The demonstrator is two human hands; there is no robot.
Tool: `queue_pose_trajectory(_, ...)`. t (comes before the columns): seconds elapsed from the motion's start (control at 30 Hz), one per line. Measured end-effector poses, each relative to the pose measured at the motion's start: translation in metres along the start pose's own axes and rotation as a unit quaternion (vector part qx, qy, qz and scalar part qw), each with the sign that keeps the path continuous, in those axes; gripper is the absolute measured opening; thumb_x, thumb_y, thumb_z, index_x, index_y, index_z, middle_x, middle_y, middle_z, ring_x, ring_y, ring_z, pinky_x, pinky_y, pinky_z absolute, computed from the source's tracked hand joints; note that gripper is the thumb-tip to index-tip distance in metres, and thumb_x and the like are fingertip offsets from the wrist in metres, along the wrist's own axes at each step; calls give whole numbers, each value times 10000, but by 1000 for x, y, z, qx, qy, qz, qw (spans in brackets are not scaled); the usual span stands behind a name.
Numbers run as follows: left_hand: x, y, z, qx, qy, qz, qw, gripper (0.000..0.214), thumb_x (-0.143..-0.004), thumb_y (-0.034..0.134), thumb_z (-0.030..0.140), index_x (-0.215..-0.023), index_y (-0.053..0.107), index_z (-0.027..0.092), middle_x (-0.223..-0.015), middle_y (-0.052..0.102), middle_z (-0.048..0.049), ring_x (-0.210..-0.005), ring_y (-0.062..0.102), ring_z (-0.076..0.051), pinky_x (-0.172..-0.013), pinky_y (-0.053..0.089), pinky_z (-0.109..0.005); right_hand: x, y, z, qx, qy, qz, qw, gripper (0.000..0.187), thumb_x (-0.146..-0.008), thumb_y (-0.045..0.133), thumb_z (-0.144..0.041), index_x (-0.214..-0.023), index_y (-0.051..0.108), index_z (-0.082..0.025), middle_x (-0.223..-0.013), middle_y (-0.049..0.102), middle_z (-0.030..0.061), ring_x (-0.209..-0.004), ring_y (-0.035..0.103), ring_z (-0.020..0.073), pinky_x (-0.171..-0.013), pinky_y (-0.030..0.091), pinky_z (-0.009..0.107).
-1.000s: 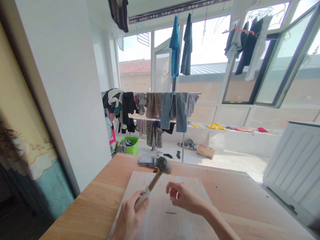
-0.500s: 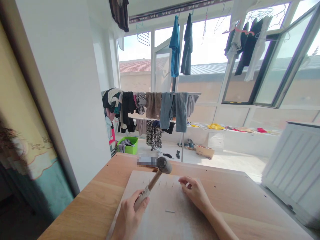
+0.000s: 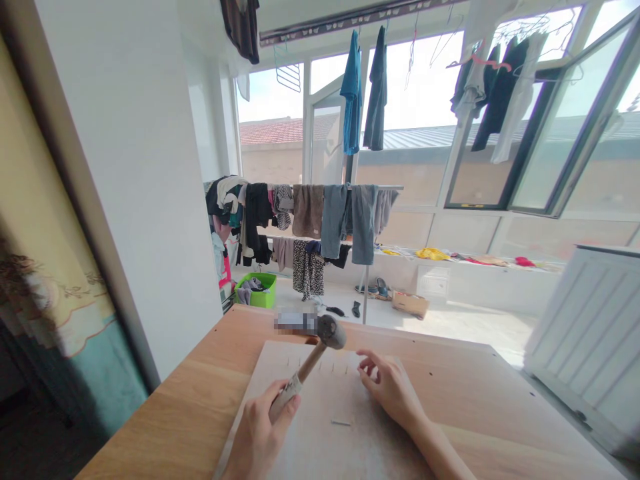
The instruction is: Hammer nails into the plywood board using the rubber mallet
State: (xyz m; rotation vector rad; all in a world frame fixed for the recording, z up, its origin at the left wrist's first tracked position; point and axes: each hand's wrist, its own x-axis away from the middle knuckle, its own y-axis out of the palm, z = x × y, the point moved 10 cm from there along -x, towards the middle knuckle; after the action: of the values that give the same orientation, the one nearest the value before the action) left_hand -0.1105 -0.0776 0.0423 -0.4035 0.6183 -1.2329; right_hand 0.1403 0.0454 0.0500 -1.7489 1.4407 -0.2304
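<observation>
My left hand (image 3: 260,433) is wrapped round the wooden handle of a hammer (image 3: 315,353), whose grey head is raised over the far part of a pale board (image 3: 320,453). My right hand (image 3: 387,390) rests on the board's far right part, fingertips pinched near a small upright nail; I cannot make out whether they hold it. Several nails (image 3: 320,365) stand in a row along the board's far edge. One loose nail (image 3: 341,423) lies flat on the board between my hands.
The board lies on a wooden table (image 3: 200,400). A white wall (image 3: 140,173) stands at the left and a white slatted panel (image 3: 585,340) at the right. Beyond the table are a laundry rack (image 3: 320,220), a green basket (image 3: 257,290) and open windows.
My right hand has moved from above the board's middle to its far right part and settled there. The left hand and hammer have stayed almost still.
</observation>
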Motion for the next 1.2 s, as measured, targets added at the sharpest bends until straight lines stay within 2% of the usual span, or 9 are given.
queue_pose_trajectory(0.2,1,-3,2,3,-1,-2,1000,473,-905,466,610,-1026,678,205,-762,697,-5,-689,636,-168,-659,455,-211,0,2,-3,17,-6,-13,1000,354,-808,493,-256,-1123,648,-215,-836,724,10,-606,618,153,-698,496,293)
queue_pose_trajectory(0.43,2,-1,7,-7,-2,-17,1000,497,-906,459,607,-1100,679,206,-787,714,-20,-698,643,-178,-659,458,-218,1,3,-3,40,-11,-21,999,399,-778,480,-249,-1147,629,-225,-893,703,11,-689,625,166,-752,485,307)
queue_pose_trajectory(0.67,5,-3,17,-11,0,-27,1000,487,-906,469,598,-1091,694,208,-752,704,-14,-669,633,-177,-630,445,-219,1,6,1,35,-11,-26,999,447,-775,472,-235,-1203,601,-238,-858,691,-4,-697,622,168,-753,468,307)
queue_pose_trajectory(0.83,6,-3,21,-15,2,-29,999,454,-907,479,579,-1062,699,213,-760,708,-15,-681,635,-177,-640,447,-219,1,5,4,45,-9,-20,999,433,-761,474,-229,-1171,612,-243,-872,693,-4,-705,631,168,-743,463,300)
queue_pose_trajectory(1.07,0,0,16,1,-4,-39,999,453,-896,506,555,-1081,700,190,-806,725,-33,-738,655,-194,-683,459,-227,1,5,-1,23,-1,-34,999,423,-782,465,-226,-1187,589,-236,-874,686,3,-723,631,180,-753,466,319)
queue_pose_trajectory(1.2,-6,1,26,-12,-5,-56,998,391,-902,508,497,-1032,718,194,-741,700,-12,-676,622,-177,-621,427,-231,1,2,-3,20,11,-31,999,418,-772,480,-233,-1178,580,-233,-848,685,-4,-706,627,182,-756,468,326)
